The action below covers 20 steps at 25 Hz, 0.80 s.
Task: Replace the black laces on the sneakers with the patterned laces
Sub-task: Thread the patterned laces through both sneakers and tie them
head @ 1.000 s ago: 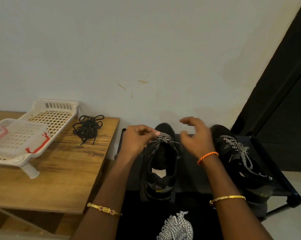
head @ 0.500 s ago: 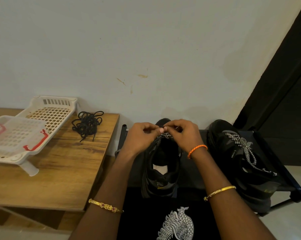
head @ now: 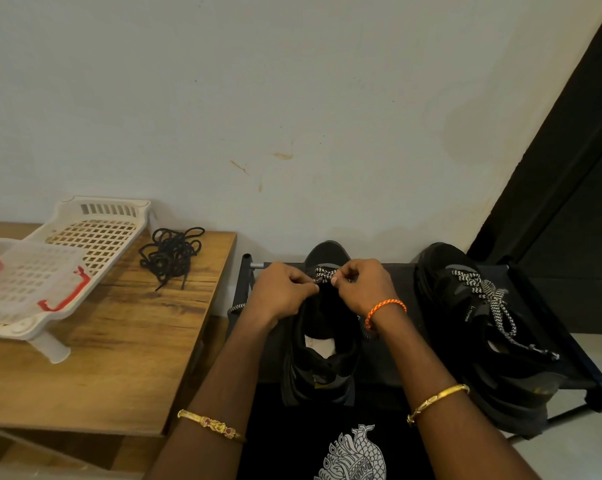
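We see two black sneakers side by side on a low black rack (head: 552,327), which serves as our landmark. The sneaker at the rack's left end (head: 322,368) has its heel toward us; both hands meet over its front. Our left hand (head: 282,294) has curled fingers pinching one strand of the black-and-white patterned lace (head: 324,274), and our right hand (head: 365,289) pinches the lace from the other side, thumb and forefinger closed on it. One loose end of this lace (head: 236,308) trails off the rack's left edge. The sneaker at the rack's right end (head: 483,341) is already threaded with a second patterned lace (head: 486,296), its ends lying down the shoe's side. Small pale lettering shows on this shoe's side, too small for us to read. To the left of the rack stands a wooden table (head: 95,368), and on it, near the wall, lies one tangled heap of black laces (head: 171,252); we cannot count the strands. Farther left on the table sit a white plastic basket (head: 95,220) and a clear lidded box with red clips (head: 26,278). The right wrist wears one orange cord band (head: 384,308), and each forearm has one gold bangle.
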### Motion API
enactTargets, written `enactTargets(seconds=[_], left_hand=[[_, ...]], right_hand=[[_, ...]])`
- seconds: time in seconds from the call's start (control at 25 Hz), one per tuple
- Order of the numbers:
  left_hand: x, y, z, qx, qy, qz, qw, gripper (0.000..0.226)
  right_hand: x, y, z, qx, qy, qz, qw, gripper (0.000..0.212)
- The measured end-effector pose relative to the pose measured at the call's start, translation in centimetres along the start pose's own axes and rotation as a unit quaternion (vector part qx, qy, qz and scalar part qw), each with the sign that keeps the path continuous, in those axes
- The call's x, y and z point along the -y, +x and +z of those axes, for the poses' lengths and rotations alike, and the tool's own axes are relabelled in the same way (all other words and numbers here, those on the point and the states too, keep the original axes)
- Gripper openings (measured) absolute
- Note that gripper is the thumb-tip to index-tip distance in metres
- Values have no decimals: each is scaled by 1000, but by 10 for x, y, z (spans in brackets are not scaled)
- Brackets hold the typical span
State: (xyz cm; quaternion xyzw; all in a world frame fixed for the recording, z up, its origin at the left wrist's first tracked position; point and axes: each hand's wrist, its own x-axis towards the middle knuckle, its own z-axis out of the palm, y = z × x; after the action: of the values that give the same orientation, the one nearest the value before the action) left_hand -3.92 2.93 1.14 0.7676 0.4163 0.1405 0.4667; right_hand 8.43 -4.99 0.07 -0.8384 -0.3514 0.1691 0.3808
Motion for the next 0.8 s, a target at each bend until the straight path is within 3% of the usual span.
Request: enactTargets(seconds=[0.28, 0.8], left_hand=[[4, 10, -9, 63, -184, -130, 972, 12], [11, 13, -14, 114, -186, -115, 969, 19]], right_hand=[[3, -1, 21, 18, -60, 9, 998, 9], [14, -11, 29, -15, -85, 38, 996, 15]])
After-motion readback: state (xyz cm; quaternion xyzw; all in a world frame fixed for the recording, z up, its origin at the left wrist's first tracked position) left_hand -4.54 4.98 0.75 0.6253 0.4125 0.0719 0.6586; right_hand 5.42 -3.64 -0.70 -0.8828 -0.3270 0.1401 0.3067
